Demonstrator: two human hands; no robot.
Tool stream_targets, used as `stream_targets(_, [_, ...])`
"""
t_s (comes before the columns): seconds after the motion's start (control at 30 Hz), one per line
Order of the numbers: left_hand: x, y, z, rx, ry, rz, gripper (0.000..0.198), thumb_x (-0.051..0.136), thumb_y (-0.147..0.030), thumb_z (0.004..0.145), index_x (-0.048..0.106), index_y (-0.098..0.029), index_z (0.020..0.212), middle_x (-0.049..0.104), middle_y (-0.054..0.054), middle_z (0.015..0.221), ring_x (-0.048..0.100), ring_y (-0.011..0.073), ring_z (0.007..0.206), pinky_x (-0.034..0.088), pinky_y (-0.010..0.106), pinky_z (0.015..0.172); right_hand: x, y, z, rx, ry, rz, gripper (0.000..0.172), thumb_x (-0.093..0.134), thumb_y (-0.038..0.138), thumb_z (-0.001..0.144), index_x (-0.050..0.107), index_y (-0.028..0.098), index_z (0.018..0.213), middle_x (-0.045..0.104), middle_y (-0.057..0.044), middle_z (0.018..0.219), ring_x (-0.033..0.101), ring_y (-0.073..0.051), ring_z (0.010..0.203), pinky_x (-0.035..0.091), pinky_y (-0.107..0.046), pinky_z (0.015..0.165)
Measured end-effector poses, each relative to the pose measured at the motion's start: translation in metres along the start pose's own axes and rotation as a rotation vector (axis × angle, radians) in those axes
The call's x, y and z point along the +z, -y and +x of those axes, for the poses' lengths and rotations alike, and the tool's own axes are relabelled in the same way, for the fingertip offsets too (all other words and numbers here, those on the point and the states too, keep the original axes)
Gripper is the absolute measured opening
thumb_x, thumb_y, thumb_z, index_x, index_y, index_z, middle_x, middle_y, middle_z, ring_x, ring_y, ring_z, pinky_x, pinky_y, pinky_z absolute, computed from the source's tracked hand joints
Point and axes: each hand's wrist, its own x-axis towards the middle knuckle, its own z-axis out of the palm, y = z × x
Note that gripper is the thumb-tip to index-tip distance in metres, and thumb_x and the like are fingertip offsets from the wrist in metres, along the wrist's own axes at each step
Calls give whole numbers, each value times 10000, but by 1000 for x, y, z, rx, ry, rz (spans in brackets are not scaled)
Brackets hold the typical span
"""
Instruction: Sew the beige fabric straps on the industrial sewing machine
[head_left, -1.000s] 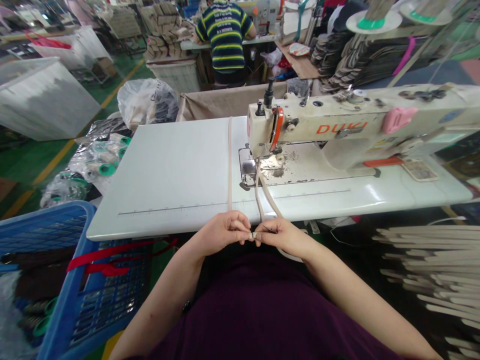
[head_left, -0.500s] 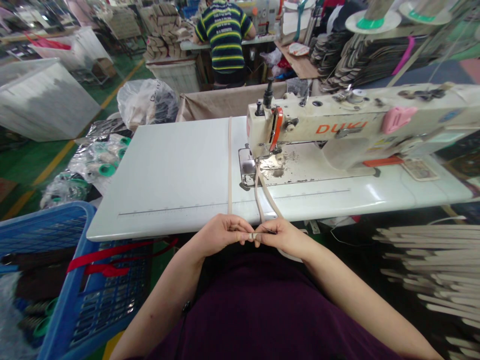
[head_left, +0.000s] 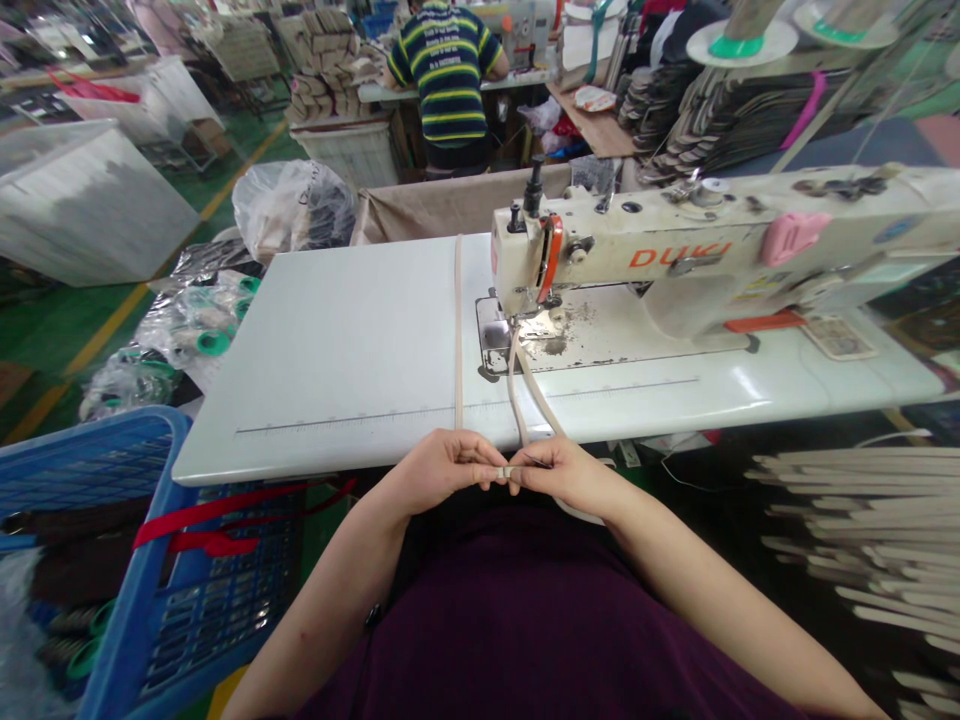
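My left hand (head_left: 441, 472) and my right hand (head_left: 562, 476) meet just in front of the table edge. Both are closed, fingertips pinching a narrow beige strap between them. A small dark, thin object shows at my right fingers; its kind is unclear. Two lengths of beige strap (head_left: 538, 394) run from under the needle area of the sewing machine (head_left: 622, 250) down towards my right hand. Another strap length (head_left: 459, 335) lies straight across the white table (head_left: 360, 340), left of the machine, and drops out of sight behind my left hand.
At the left stands a blue basket (head_left: 169, 500) with red ribbon (head_left: 217, 510) over its rim. Many beige strips (head_left: 862, 500) are stacked at the right. Bagged thread cones (head_left: 202, 325) lie beyond the table's left side. A person in a striped shirt (head_left: 450, 75) sits ahead.
The view has shifted very slightly. My hands keep their pinch on the strap in the same place.
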Motion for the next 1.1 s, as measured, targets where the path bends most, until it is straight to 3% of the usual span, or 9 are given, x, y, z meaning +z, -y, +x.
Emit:
stream_targets(0.73, [-2, 4, 1, 16, 9, 5, 219, 812, -306, 816, 778, -123, 930, 777, 103, 870, 642, 140, 726, 500, 253, 703, 0, 2, 0, 9, 11, -17, 247, 672, 396, 844, 768, 192, 744, 708, -12, 710, 597, -166, 678, 441, -285, 680])
stream_targets(1.1, [0, 0, 1, 14, 12, -3, 204, 816, -293, 810, 777, -117, 907, 779, 106, 859, 638, 131, 710, 498, 240, 691, 0, -3, 0, 6, 6, -13, 273, 698, 441, 856, 776, 200, 753, 689, -10, 686, 606, -174, 686, 459, -288, 689])
